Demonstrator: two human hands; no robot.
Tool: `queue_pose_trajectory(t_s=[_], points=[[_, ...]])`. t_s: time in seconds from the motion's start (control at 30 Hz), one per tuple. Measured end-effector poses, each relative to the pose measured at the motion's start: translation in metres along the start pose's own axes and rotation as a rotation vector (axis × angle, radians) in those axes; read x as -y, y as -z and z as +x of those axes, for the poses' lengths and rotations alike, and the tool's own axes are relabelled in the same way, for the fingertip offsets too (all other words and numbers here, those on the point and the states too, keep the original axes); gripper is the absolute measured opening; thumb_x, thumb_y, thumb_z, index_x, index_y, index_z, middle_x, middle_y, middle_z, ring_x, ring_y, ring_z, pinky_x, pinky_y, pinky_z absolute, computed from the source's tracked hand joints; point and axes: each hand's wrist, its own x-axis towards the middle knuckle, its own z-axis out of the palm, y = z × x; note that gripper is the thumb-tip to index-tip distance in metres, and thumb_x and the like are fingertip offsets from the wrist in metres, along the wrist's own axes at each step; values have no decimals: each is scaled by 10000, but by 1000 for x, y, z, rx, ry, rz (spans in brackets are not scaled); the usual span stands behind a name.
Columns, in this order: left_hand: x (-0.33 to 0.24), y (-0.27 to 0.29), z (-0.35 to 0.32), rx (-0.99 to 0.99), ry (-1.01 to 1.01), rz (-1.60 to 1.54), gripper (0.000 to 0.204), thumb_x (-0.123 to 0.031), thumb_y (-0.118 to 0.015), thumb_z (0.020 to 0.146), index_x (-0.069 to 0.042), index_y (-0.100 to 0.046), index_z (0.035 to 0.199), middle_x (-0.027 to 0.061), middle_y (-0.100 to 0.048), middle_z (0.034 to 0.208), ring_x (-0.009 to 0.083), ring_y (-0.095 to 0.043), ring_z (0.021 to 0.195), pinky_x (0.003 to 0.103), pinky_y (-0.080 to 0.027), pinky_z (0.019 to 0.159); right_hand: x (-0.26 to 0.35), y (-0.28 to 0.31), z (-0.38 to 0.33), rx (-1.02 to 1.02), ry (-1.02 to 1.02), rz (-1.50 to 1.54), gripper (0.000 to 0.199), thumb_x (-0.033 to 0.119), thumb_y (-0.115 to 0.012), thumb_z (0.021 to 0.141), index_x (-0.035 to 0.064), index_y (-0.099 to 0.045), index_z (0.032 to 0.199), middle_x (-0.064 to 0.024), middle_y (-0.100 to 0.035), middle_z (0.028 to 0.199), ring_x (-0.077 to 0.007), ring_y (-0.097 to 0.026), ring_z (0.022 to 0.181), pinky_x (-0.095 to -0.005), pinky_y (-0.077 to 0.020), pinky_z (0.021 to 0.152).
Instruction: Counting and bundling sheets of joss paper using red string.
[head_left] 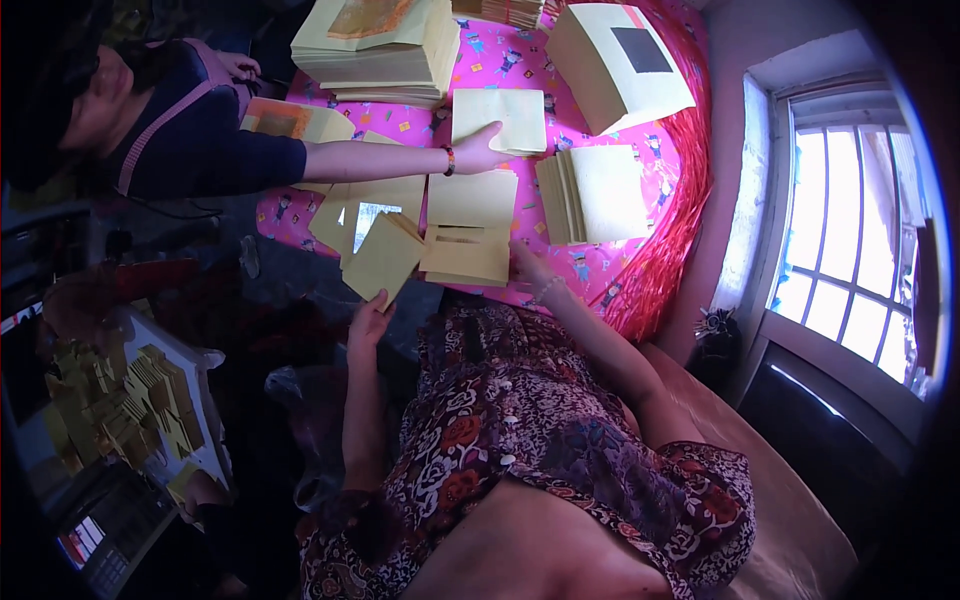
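Note:
My left hand (371, 318) holds a yellow folded paper sheet (383, 257) by its lower edge at the near side of the table. My right hand (527, 268) rests on a small pile of yellow papers (466, 252) beside it, fingers partly hidden under the pile. More loose yellow sheets (472, 198) lie just beyond. Another person's hand (480, 150) reaches in from the left and presses on a pale yellow sheet (512, 118) further back.
The table has a pink patterned cloth (600, 265) with a red fringe. Tall stacks of yellow paper stand at the back (385, 50), back right (612, 62) and right (595, 195). A tray of folded yellow pieces (140, 400) sits at lower left. A window (850, 250) is at right.

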Motion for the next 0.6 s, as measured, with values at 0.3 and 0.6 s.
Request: queue_pose_trajectory(t_s=[0.3, 0.6], points=[[25, -2, -5, 261, 51, -167, 333, -7, -562, 841, -74, -517, 1164, 65, -579, 1137, 239, -519, 1115, 460, -368, 1011, -13, -3, 21, 262, -92, -5, 406, 444, -590, 791, 75, -596, 962, -10, -577, 702, -129, -473, 513, -239, -389, 490], [37, -22, 10, 212, 71, -364, 378, -6, -561, 811, 19, -460, 1174, 185, -509, 1197, 352, -461, 1153, 490, -311, 1049, -17, -17, 5, 326, -333, 123, 400, 437, -599, 802, 100, -574, 1015, -58, -585, 955, -177, -557, 913, -302, -443, 776]])
